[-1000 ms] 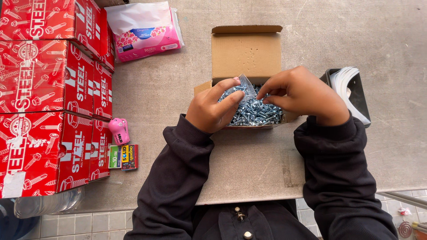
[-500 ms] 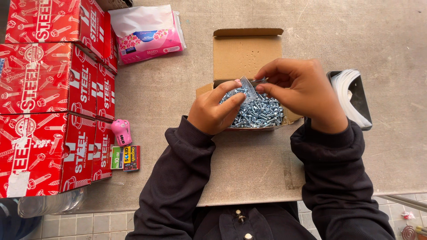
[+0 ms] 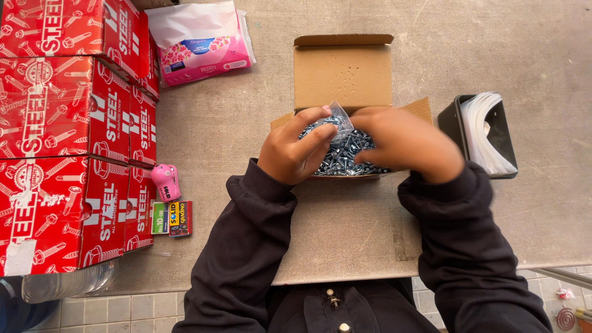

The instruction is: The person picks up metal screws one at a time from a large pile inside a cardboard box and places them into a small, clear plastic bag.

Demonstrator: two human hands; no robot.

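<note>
A: What's along the left edge of the frame?
B: Red boxes [image 3: 68, 135], with a pink stapler [image 3: 165, 181] beside them.
A: And at centre?
B: The left hand [image 3: 295, 151] pinches a small clear bag [image 3: 338, 116] over the screws [image 3: 336, 157] in the open carton [image 3: 343, 71].
A: The right hand [image 3: 404, 143]?
B: Blurred, fingers down in the screws; its grip can't be made out.
</note>
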